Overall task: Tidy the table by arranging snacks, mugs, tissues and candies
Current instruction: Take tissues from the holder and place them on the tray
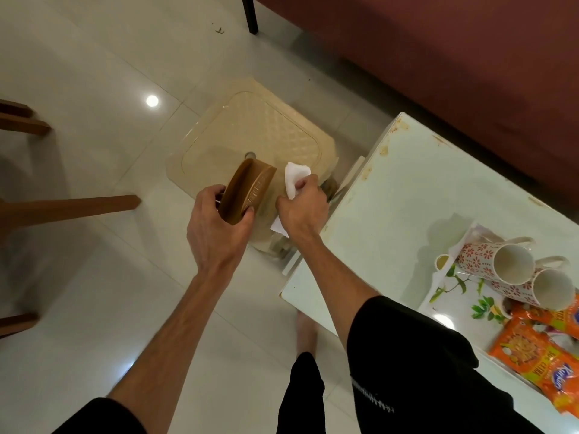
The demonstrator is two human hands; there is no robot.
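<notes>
My left hand grips a brown plastic woven-pattern holder, tilted on its side above a beige plastic stool. Just to its right, my right hand is closed on a white tissue, whose ends stick out above and below the fist. On the white table at the right, two white mugs with red flower print lie on their sides on a floral tray. Orange snack packets lie at the tray's near end.
A dark red sofa runs along the far side. Wooden chair legs stand on the tiled floor at the left. A small cup sits beside the mugs. My bare foot rests by the table edge.
</notes>
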